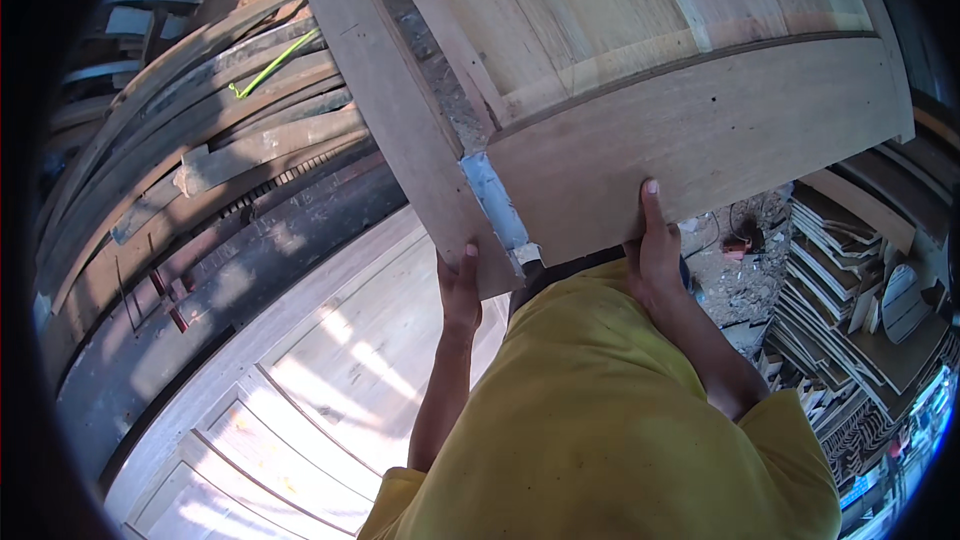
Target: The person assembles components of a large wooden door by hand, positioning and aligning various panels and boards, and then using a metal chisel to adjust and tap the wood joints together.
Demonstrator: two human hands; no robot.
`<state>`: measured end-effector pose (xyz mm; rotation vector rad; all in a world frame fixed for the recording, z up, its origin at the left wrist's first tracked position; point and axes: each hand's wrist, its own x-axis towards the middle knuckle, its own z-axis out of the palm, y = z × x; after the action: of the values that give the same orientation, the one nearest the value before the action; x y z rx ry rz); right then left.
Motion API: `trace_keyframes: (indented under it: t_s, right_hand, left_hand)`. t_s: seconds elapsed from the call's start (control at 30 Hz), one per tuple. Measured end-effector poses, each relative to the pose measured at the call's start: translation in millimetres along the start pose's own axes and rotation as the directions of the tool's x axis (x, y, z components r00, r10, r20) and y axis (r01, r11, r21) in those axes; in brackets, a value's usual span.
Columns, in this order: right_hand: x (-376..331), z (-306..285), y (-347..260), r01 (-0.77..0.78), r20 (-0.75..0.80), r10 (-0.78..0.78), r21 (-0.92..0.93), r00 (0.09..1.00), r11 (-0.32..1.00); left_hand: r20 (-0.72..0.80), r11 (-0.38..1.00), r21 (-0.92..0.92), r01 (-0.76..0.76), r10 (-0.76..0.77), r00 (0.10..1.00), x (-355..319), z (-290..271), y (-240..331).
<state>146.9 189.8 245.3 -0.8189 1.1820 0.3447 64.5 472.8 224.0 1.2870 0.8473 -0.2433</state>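
A large wooden door panel (620, 0) lies in front of me, with a wide bottom rail (590, 155) along its near edge. On its left runs a long loose-looking stile (385, 90), set apart from the panel by a narrow gap. A whitish, wet-looking strip (493, 198) bridges that gap near the stile's lower end; it looks like a tenon smeared with glue. My left hand (459, 290) grips the near end of the stile, thumb on top. My right hand (656, 250) holds the rail's near edge, thumb on its face and fingers hidden beneath.
Curved-looking stacked planks (200, 140) fill the left, with a bright green strap (275, 62) on them. Another pale panelled door (300, 390) lies at lower left. Thin board offcuts (850, 280) are piled at right, beside littered ground (735, 270).
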Motion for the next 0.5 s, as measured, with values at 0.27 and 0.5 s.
trace_keyframes:
  t_s: [0.27, 0.5]
  right_hand:
    - [-2.6, -1.3, -4.4, -0.012, 0.07, 0.011, 0.014, 0.997, 1.0]
    - [-1.8, -2.0, -4.9, 0.003, 0.034, -0.002, -0.004, 0.999, 1.0]
  left_hand:
    - [-0.021, 0.989, 0.108, -0.102, 0.105, 0.994, 10.8, 1.4, -9.7]
    - [0.063, 0.996, 0.04, -0.073, 0.071, 0.995, 4.6, -10.0, -13.2]
